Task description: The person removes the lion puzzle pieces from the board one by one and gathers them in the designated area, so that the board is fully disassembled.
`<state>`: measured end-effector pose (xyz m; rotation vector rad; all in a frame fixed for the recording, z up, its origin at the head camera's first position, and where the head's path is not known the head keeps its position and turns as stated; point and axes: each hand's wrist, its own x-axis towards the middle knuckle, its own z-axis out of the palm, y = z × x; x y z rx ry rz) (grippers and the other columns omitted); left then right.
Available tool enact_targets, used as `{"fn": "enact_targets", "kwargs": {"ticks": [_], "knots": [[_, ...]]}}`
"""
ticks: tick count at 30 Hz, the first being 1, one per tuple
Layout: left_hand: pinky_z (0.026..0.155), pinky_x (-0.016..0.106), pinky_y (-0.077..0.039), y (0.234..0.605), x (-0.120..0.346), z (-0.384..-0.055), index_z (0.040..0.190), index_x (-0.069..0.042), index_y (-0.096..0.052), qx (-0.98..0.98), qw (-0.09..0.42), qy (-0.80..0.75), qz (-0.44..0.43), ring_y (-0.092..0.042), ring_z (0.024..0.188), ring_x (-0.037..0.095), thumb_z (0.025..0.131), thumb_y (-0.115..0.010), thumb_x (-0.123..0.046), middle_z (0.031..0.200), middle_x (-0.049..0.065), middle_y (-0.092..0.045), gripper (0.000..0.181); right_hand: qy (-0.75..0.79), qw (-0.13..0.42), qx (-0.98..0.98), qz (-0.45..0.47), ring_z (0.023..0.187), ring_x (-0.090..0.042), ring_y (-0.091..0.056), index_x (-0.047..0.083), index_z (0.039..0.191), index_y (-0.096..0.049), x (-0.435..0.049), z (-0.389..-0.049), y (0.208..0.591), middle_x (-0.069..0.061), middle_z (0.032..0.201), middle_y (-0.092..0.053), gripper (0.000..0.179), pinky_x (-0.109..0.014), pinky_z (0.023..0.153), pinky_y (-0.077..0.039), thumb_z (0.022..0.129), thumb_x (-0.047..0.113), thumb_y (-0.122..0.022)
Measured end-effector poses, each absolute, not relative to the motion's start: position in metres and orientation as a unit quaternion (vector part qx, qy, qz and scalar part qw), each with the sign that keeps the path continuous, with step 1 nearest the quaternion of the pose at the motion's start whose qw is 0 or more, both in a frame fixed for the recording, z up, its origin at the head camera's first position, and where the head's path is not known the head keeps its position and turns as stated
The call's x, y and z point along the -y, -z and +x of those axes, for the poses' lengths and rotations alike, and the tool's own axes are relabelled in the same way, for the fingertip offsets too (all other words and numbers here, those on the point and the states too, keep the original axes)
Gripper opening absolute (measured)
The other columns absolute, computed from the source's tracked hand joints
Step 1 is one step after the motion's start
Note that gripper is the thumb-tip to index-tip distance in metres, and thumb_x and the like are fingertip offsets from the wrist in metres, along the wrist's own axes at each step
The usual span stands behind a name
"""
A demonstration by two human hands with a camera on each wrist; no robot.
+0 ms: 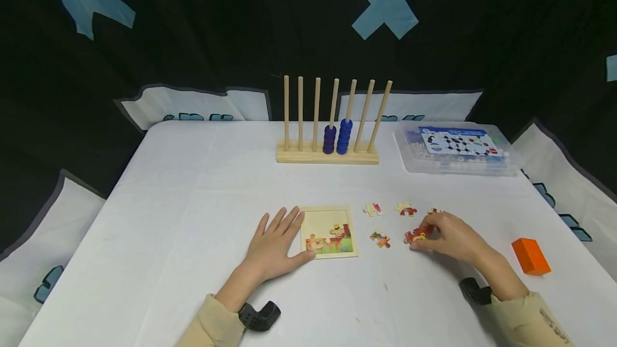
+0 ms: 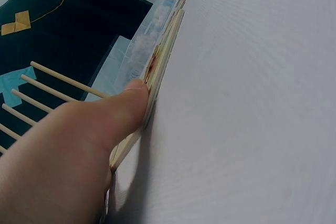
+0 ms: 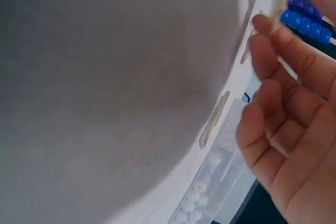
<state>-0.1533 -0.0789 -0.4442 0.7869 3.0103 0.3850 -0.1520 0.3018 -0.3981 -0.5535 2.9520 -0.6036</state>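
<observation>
My left hand (image 1: pixel 273 248) lies with its fingers straight along the left side of a wooden puzzle board (image 1: pixel 330 254). Its thumb (image 2: pixel 118 114) presses on the board's near edge in the left wrist view. Joined picture pieces fill the board's lower part, while bare wood shows above them. To the right, my right hand (image 1: pixel 453 237) pinches a red and yellow puzzle piece (image 1: pixel 415 235) between thumb and fingers; the right wrist view shows this piece edge-on. Close by lie several loose puzzle pieces (image 1: pixel 381 239), one partly hidden behind the right hand.
At the back of the white table stands a wooden peg abacus (image 1: pixel 328 158) with purple and blue beads. A clear plastic box (image 1: pixel 458 149) with a printed label is at the back right. An orange block (image 1: pixel 531 256) sits right of the right hand.
</observation>
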Motion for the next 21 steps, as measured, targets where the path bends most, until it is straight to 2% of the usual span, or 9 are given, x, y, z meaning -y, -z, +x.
{"fn": "enact_targets", "kwargs": {"ticks": [6, 10, 12, 17, 21], "knots": [[0.106, 0.048, 0.000, 0.442, 0.080, -0.153, 0.145, -0.014, -0.021, -0.961, 0.007, -0.121, 0.249, -0.009, 0.136, 0.025, 0.081, -0.036, -0.071, 0.150, 0.002, -0.014, 0.087, 0.179, 0.075, -0.968, -0.159, 0.067, -0.010, -0.047, 0.014, 0.082, -0.061, -0.299, -0.156, 0.395, 0.007, 0.073, -0.052, 0.042, -0.030, 0.060, -0.041, 0.065, 0.048, -0.076], [0.106, 0.048, 0.000, 0.440, 0.082, -0.152, 0.145, -0.014, -0.021, -0.962, 0.007, -0.117, 0.246, -0.009, 0.136, 0.025, 0.081, -0.036, -0.071, 0.150, 0.002, -0.014, 0.088, 0.171, 0.106, -0.967, -0.155, 0.066, -0.012, -0.045, 0.012, 0.088, -0.059, -0.293, -0.159, 0.389, 0.005, 0.072, -0.049, 0.046, -0.030, 0.059, -0.039, 0.065, 0.048, -0.076], [0.106, 0.048, 0.000, 0.440, 0.083, -0.152, 0.145, -0.014, -0.021, -0.962, 0.007, -0.118, 0.245, -0.009, 0.136, 0.025, 0.081, -0.037, -0.071, 0.150, 0.002, -0.014, 0.087, 0.170, 0.119, -0.965, -0.160, 0.061, -0.011, -0.044, 0.011, 0.089, -0.059, -0.288, -0.161, 0.383, 0.004, 0.068, -0.048, 0.045, -0.029, 0.056, -0.037, 0.067, 0.047, -0.075], [0.106, 0.049, -0.001, 0.442, 0.082, -0.152, 0.145, -0.014, -0.021, -0.960, 0.002, -0.120, 0.252, -0.009, 0.136, 0.025, 0.081, -0.036, -0.070, 0.150, 0.003, -0.015, 0.087, 0.193, 0.142, -0.950, -0.202, 0.051, -0.007, -0.041, 0.009, 0.089, -0.058, -0.272, -0.165, 0.376, 0.006, 0.060, -0.049, 0.029, -0.024, 0.048, -0.036, 0.079, 0.034, -0.069], [0.106, 0.050, -0.002, 0.441, 0.081, -0.151, 0.145, -0.012, -0.022, -0.959, -0.002, -0.122, 0.258, -0.010, 0.136, 0.026, 0.082, -0.037, -0.069, 0.150, 0.004, -0.016, 0.086, 0.193, 0.136, -0.940, -0.244, 0.052, -0.004, -0.042, 0.009, 0.092, -0.059, -0.249, -0.169, 0.380, 0.009, 0.061, -0.050, 0.024, -0.023, 0.051, -0.038, 0.082, 0.030, -0.067]]}}
